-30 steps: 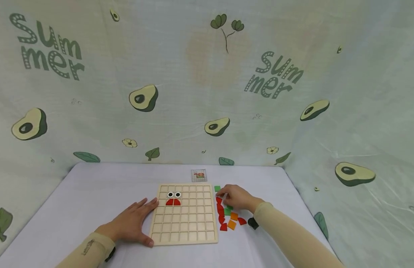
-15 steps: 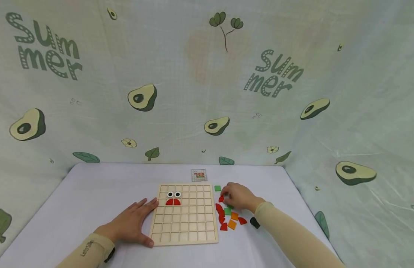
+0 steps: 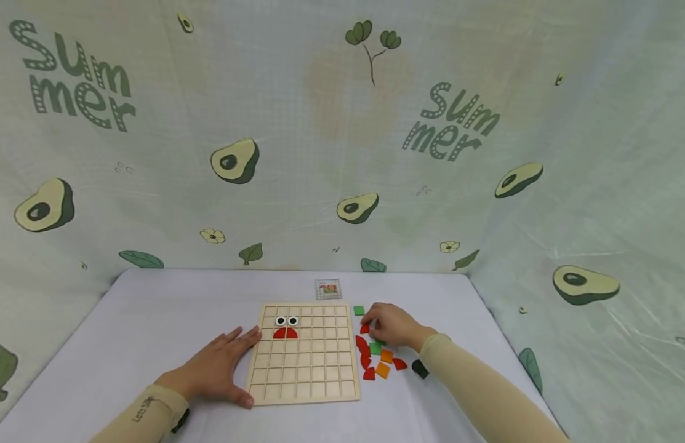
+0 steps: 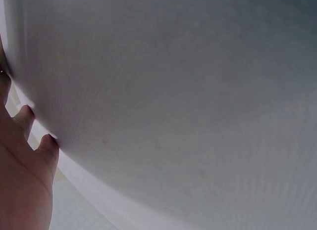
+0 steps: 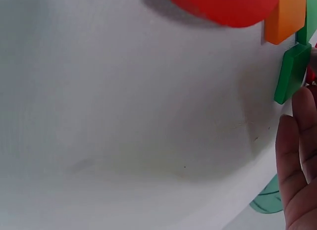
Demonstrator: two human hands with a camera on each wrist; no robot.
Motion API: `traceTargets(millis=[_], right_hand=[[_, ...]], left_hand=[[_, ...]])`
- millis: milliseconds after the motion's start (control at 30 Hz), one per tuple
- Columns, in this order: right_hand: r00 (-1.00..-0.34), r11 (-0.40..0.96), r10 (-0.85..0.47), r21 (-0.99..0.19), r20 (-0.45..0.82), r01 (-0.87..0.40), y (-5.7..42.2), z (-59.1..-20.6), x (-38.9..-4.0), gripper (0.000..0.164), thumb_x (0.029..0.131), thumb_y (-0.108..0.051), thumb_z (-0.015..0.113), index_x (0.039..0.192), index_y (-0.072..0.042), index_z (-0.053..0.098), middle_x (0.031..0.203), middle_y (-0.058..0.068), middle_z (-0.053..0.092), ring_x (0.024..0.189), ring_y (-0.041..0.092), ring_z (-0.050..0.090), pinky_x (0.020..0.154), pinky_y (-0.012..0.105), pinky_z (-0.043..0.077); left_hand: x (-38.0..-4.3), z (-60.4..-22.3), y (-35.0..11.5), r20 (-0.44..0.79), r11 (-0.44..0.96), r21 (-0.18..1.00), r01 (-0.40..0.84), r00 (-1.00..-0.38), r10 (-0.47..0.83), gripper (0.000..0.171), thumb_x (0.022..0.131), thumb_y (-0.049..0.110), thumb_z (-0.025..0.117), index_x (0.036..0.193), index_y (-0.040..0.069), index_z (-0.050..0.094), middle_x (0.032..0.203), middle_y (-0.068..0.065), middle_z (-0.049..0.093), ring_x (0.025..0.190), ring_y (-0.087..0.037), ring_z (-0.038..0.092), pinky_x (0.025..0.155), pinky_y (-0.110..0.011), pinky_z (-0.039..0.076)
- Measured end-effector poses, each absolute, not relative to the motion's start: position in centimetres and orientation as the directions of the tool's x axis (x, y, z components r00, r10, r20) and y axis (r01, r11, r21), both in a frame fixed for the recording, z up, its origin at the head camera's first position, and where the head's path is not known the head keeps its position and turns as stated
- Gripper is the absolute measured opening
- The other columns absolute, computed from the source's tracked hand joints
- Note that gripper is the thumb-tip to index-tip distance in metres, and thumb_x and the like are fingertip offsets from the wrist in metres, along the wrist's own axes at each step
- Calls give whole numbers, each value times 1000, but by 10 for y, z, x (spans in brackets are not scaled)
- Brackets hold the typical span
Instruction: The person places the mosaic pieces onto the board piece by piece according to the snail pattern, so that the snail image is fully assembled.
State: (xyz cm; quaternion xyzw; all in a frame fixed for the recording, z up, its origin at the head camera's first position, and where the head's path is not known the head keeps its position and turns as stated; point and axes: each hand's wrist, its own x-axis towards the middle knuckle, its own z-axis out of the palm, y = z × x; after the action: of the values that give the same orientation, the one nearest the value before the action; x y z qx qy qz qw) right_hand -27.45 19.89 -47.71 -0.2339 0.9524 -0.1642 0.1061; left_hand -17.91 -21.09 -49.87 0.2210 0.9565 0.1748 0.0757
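A wooden grid board (image 3: 325, 370) lies on the table, carrying two round eye pieces (image 3: 287, 321) and two red quarter-circle pieces (image 3: 285, 333) in its upper left cells. Against its left edge rests my left hand (image 3: 215, 363), fingers spread and thumb at the lower left corner. To the right of the board, my right hand (image 3: 394, 325) pinches a red quarter-circle tile (image 3: 365, 329) with thumb and fingers; its fingertips are partly hidden. A green tile (image 5: 292, 74) sits close by that hand's fingers in the right wrist view.
Beside the board's right edge lie several loose red tiles (image 3: 365, 362), orange tiles (image 3: 383, 370), a green tile (image 3: 375, 349) and black pieces (image 3: 420, 368). A green square (image 3: 359, 311) lies near the top corner. Behind the board is a small picture card (image 3: 328, 289).
The red quarter-circle tile at my right hand has come slightly right and away from the red tiles below it. My left hand has stayed at the board's edge.
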Motion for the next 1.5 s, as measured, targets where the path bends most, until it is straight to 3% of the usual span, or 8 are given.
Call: traceTargets(millis=[467, 1100, 1500], right_hand=[[-872, 841, -472, -365, -134, -399, 199, -480, -276, 23, 89, -17, 76, 112, -19, 75, 104, -9, 61, 90, 11, 54, 84, 26, 55], [-875, 833, -476, -362, -84, -419, 206, -480, -276, 22, 88, -22, 78, 110, -18, 74, 96, -8, 60, 81, 11, 53, 71, 23, 52], [-879, 830, -471, -372, -71, -415, 208, -478, -273, 22, 88, -22, 78, 110, -16, 75, 96, -8, 62, 82, 12, 53, 72, 23, 53]], left_hand=[[-180, -500, -211, -65, 840, 364, 402, -889, 453, 133, 51, 87, 72, 153, 8, 38, 159, -7, 33, 144, -42, 26, 114, -63, 24], [-180, -501, -211, -61, 841, 364, 400, -891, 450, 134, 50, 89, 71, 153, 9, 39, 159, -6, 34, 144, -41, 26, 114, -62, 24], [-179, -501, -212, -60, 840, 368, 398, -892, 449, 134, 50, 88, 72, 153, 8, 39, 159, -6, 34, 144, -42, 26, 114, -63, 23]])
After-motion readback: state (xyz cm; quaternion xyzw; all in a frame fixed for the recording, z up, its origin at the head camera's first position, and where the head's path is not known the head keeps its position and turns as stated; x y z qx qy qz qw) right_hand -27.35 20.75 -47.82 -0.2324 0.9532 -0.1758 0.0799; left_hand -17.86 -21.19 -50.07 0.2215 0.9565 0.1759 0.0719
